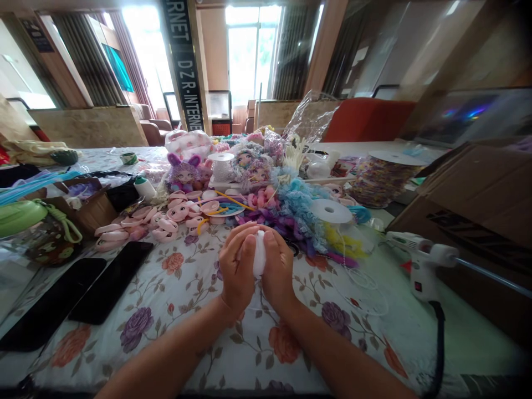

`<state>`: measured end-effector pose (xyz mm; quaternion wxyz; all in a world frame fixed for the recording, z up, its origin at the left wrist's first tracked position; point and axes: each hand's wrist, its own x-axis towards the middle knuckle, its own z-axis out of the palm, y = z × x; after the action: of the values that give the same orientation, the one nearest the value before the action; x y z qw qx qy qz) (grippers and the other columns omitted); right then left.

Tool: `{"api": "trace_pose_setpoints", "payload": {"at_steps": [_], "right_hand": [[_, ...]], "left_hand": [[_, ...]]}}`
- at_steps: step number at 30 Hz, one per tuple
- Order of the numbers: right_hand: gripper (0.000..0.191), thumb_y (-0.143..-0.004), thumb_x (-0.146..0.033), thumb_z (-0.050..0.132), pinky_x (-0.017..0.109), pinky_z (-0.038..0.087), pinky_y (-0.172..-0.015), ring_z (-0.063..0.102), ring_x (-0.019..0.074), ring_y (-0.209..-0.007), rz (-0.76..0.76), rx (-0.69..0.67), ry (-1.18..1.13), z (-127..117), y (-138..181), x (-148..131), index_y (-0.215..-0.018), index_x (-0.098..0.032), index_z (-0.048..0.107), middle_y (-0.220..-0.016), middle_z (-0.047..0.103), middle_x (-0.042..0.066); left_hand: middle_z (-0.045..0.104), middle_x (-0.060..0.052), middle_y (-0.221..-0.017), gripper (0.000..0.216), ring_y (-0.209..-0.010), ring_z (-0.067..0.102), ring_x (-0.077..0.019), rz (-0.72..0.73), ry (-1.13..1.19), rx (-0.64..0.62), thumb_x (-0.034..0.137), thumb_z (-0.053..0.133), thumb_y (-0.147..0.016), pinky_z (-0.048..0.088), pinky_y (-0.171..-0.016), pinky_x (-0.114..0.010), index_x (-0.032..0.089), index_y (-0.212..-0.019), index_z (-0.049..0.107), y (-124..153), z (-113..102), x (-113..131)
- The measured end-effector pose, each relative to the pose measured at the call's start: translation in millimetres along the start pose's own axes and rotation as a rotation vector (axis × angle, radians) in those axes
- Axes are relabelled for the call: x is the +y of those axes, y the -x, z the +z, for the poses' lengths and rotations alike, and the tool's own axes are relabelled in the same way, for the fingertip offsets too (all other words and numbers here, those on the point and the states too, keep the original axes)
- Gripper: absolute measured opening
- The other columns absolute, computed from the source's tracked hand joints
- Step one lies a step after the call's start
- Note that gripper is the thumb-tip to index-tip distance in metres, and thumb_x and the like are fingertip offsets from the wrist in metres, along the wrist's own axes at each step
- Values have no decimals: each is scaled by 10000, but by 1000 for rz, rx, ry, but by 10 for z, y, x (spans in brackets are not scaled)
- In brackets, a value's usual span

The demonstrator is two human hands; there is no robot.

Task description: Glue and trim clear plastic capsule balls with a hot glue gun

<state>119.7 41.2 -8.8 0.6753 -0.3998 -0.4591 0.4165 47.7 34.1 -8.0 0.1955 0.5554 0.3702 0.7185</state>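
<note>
Both of my hands are cupped together above the flowered tablecloth (166, 293), thumbs side by side on top. Pressed between my left hand (239, 263) and my right hand (276, 263) is a smooth white bundle (260, 255). Only a narrow strip of it shows between the thumbs; the palms hide the rest, so its kind is unclear. Just beyond the fingers lies fluffy blue and purple yarn (295, 199), with a white spool (331, 211) on it. Loose white cord (366, 288) curls over the cloth to the right of my hands.
Pink doll face parts (178, 210) lie at left centre, before finished dolls (185, 173). Two black phones (112, 282) rest at the left, near a green-lidded jar (54, 238). On the right stand a white glue gun (419, 266) with its cable and a cardboard box (469, 221).
</note>
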Motion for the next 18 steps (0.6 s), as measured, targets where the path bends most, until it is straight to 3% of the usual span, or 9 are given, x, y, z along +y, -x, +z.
{"api": "trace_pose_setpoints", "payload": {"at_steps": [7, 18], "right_hand": [[342, -932, -456, 486, 313, 483, -796, 614, 194, -873, 3, 29, 12, -3, 18, 28, -961, -173, 676, -953, 706, 46], [386, -907, -533, 509, 263, 465, -620, 559, 154, -698, 85, 56, -24, 0, 60, -4, -948, -179, 658, -831, 671, 22]], "left_hand": [[716, -73, -1056, 253, -1026, 644, -213, 21, -68, -39, 317, 484, -961, 516, -954, -389, 206, -997, 708, 6, 21, -12], [719, -70, -1058, 266, -1032, 645, -199, -4, -47, -38, 331, 499, -960, 500, -963, -353, 197, -983, 728, 36, 36, -29]]}}
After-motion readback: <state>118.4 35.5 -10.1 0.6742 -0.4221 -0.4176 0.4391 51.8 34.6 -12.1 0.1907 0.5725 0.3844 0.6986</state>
